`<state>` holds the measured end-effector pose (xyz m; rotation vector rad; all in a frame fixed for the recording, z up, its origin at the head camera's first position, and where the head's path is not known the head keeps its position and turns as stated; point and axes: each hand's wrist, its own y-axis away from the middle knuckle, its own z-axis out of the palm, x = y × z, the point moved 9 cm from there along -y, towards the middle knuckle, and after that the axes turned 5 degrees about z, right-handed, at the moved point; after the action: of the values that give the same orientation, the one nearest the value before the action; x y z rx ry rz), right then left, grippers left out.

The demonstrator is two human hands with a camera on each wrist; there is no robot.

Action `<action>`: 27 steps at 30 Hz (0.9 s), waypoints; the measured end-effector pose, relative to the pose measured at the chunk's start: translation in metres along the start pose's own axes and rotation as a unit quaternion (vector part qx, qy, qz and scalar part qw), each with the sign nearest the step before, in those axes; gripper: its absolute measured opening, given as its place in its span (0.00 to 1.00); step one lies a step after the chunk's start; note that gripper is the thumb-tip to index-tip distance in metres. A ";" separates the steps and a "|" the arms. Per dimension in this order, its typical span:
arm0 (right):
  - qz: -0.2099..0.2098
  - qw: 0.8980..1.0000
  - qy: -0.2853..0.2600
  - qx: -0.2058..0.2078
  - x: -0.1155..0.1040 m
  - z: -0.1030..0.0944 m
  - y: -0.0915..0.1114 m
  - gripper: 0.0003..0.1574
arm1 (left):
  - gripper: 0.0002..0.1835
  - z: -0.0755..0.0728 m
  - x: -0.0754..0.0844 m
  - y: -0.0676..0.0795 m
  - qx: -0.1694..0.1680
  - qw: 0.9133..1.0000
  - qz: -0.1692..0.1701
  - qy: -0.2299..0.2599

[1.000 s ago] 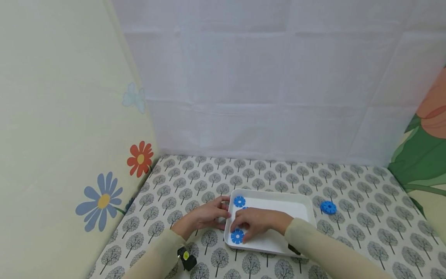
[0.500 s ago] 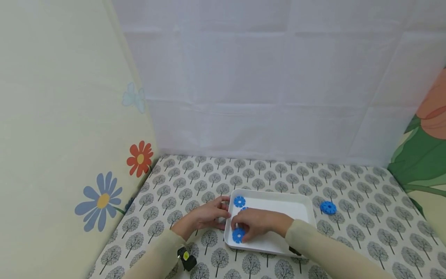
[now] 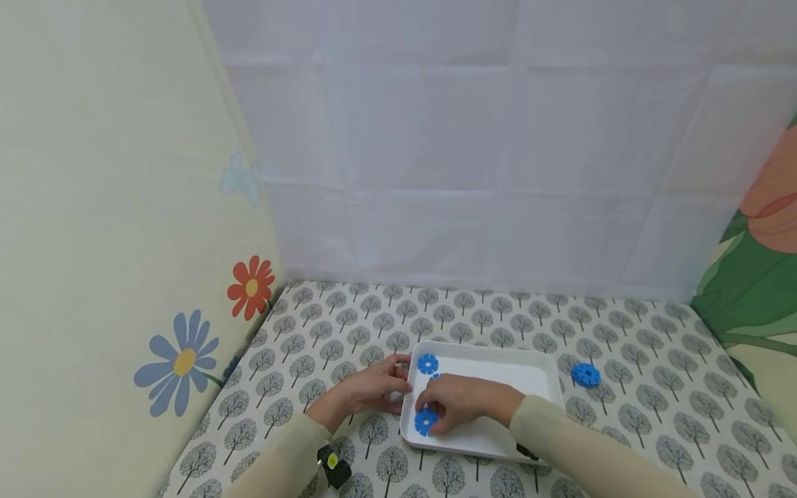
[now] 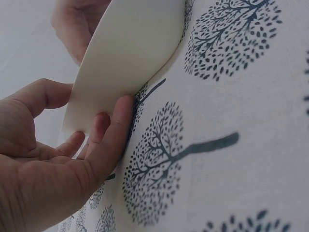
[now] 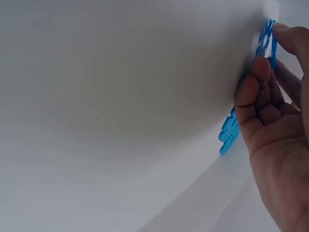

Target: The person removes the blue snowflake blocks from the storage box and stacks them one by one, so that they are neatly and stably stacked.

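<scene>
My left hand (image 3: 376, 387) holds the left side of a shallow white tray (image 3: 542, 358), thumb at the rim and fingers against the outer wall, as the left wrist view shows. Inside the tray's near left corner, my right hand (image 3: 461, 402) pinches a blue notched disc (image 3: 426, 422) between thumb and finger. In the right wrist view that disc (image 5: 264, 39) stands tilted near the tray wall. Another blue disc (image 3: 427, 364) lies flat in the far left corner. Between these two, a further blue disc (image 3: 435, 377) is mostly hidden behind my right hand.
Right of the tray, a small pile of blue discs (image 3: 586, 375) lies on the tree-print cloth (image 3: 647, 415). A white sheet (image 3: 436, 138) hangs at the back. Flower-print panels stand at both sides.
My right thumb and fingers have drawn in slightly around the near disc, which has shifted a little. The left hand keeps its place on the tray. The head view has tilted slightly.
</scene>
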<state>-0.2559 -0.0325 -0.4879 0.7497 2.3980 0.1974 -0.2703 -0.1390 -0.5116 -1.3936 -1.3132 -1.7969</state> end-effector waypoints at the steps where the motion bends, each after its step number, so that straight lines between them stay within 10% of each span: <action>1: 0.003 1.000 0.000 0.000 0.000 0.000 0.000 0.23 | 0.39 0.001 0.000 0.000 -0.001 1.000 0.000 0.000; 13: 0.034 0.999 0.009 0.041 0.009 -0.018 0.012 0.22 | 0.39 0.004 -0.001 -0.001 -0.001 1.000 0.005 -0.007; 27: 0.048 0.984 0.011 0.170 0.034 -0.067 0.073 0.22 | 0.39 0.000 -0.002 -0.002 0.021 1.000 0.002 -0.017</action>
<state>-0.2842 0.0493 -0.4293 1.0234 2.4482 -0.1726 -0.2717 -0.1386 -0.5139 -1.4090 -1.3567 -1.7408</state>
